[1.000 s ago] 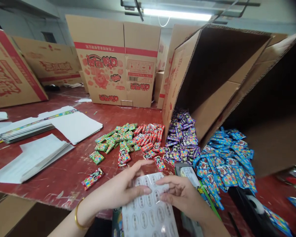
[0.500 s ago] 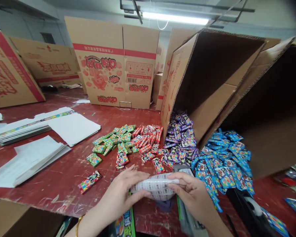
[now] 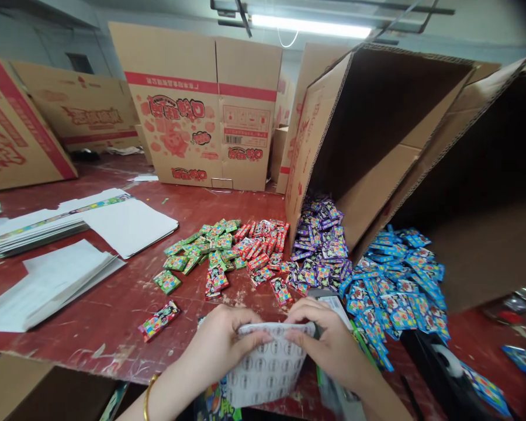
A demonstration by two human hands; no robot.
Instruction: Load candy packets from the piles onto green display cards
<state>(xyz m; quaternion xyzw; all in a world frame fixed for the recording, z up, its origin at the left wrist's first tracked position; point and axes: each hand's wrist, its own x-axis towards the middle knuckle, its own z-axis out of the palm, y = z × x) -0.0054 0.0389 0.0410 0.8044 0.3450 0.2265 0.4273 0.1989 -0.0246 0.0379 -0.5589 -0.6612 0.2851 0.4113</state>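
My left hand (image 3: 219, 345) and my right hand (image 3: 328, 342) both pinch the top edge of a white sticker sheet (image 3: 267, 365) printed with rows of oval labels. The sheet bends over at the top and hangs toward me at the table's near edge. Under it lies a flat green printed carton (image 3: 214, 403), partly hidden. Just beyond my hands lie piles of small candy packets: green ones (image 3: 201, 248), red ones (image 3: 260, 242), purple ones (image 3: 319, 248) and blue ones (image 3: 398, 286). One loose packet (image 3: 159, 320) lies to the left of my left hand.
A big open cardboard box (image 3: 377, 140) lies tilted on its side at the right, packets spilling from it. Printed cartons (image 3: 201, 111) stand at the back. Stacks of flat white card (image 3: 52, 280) lie on the red table (image 3: 114, 310) at the left.
The sticker sheet lay flat in front of me, then was curled up into a roll; now it hangs down again, folded over at its top edge, both hands still on it.
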